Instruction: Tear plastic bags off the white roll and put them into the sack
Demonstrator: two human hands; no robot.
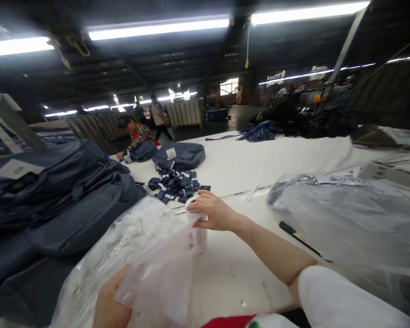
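Observation:
A translucent pinkish plastic bag point(157, 278) hangs between my two hands. My left hand point(114, 296) grips its lower left edge, the fingertips partly hidden behind the film. My right hand point(215, 212) has its fingers curled at the bag's upper right corner. Directly against those fingers stands a white roll point(190, 203), its lower part seen through or behind the film; whether the fingers also hold the roll is unclear. Under and left of the bag lies a heap of clear printed plastic bags point(130, 228).
Dark blue backpacks point(71, 200) are piled at left, with another backpack point(179, 156) farther back. Several dark straps point(177, 184) lie beyond the roll. At right are a phone point(289, 228) and a large plastic-wrapped bundle point(341, 214). A co-worker point(140, 134) bends over the table's far side.

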